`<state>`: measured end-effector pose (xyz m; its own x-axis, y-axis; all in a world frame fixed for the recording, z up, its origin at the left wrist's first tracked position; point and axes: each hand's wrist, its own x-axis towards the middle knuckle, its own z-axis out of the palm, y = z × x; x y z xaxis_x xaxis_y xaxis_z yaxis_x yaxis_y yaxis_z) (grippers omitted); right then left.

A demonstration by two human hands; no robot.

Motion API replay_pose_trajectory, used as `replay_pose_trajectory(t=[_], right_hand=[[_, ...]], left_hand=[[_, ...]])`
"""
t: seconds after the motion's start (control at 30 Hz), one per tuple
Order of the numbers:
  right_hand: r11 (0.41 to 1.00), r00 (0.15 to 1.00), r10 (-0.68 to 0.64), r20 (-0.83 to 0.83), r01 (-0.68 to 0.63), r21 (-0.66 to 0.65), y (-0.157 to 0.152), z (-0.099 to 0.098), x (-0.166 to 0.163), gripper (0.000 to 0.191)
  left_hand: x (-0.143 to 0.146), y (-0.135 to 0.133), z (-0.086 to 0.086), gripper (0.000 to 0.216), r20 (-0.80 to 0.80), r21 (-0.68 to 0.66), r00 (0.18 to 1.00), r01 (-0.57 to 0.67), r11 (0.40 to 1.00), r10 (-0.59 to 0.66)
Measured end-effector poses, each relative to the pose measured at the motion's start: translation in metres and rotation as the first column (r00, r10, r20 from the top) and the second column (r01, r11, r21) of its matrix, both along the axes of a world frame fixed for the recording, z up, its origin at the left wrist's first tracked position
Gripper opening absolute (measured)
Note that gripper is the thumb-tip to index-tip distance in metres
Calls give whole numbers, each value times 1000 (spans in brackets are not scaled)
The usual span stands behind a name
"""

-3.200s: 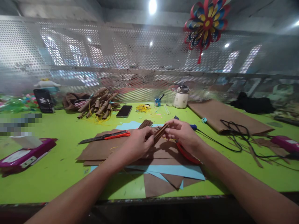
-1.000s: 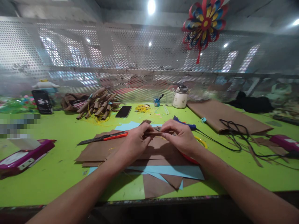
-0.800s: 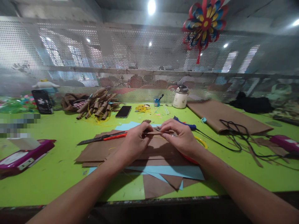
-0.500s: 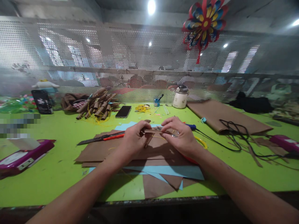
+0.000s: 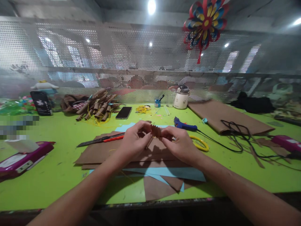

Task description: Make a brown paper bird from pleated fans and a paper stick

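Note:
Between my two hands is a small brown paper strip (image 5: 155,130) with a zigzag upper edge. My left hand (image 5: 137,137) pinches its left end between thumb and fingers. The fingertips of my right hand (image 5: 178,142) are closed on the right end. Behind the right hand a yellow loop-shaped handle (image 5: 201,145) sticks out, and a bit of metal shows by the fingers; whether the hand touches it I cannot tell. Below lies a stack of brown paper sheets (image 5: 98,154). A red and black utility knife (image 5: 105,138) rests on it, left of my left hand.
A blue glue gun (image 5: 184,125) with a black cord lies beyond my right hand. Further back are a phone (image 5: 124,112), rolled brown paper tubes (image 5: 103,108), yellow string (image 5: 143,109) and a white bottle (image 5: 181,98). Folded brown paper (image 5: 225,117) lies right; a purple power strip (image 5: 28,158) left.
My right hand has lowered, its fingers now closed on the strip. The strip has turned, so its zigzag edge shows upward. More of the glue gun and yellow handle is visible.

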<state>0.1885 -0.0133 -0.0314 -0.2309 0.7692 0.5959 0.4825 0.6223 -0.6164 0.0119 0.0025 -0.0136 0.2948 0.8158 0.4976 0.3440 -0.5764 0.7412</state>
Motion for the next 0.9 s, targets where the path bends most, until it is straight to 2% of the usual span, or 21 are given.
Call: replay_pose_trajectory(t=[0.07, 0.13, 0.23, 0.3, 0.37, 0.47, 0.57, 0.7, 0.9], right_hand=[[986, 992, 70, -107, -85, -143, 1, -2, -3, 10], [942, 963, 118, -241, -185, -279, 1, -2, -5, 14], [861, 890, 128, -438, -318, -396, 1, 0, -5, 13], [816, 820, 142, -555, -414, -403, 1, 1, -4, 13], [772, 743, 161, -649, -505, -386, 2, 2, -2, 15], [705, 670, 155, -726, -590, -393, 4, 0, 0, 20], [666, 649, 155, -745, -625, -407, 5, 0, 0, 21], [652, 635, 212, -743, -658, -377, 5, -1, -1, 19], [656, 654, 172, -736, -634, -410, 7, -5, -1, 22]], left_hand=[[1, -1, 2, 15, -21, -17, 1000, -10, 1000, 9], [1, -1, 3, 21, -61, -46, 998, -25, 999, 23], [1, 0, 2, 29, -49, -172, 996, 68, 983, -78], [1, 0, 1, 29, -16, -269, 982, 178, 947, -189], [0, 1, 0, 29, 11, -336, 969, 236, 912, -247], [0, 1, 1, 31, 43, -387, 980, 196, 901, -194], [0, 0, 4, 31, 83, -421, 988, 152, 894, -129], [2, -1, 5, 30, 165, -491, 983, 157, 857, -85], [0, 5, -2, 28, 357, -519, 932, 258, 815, -68]])
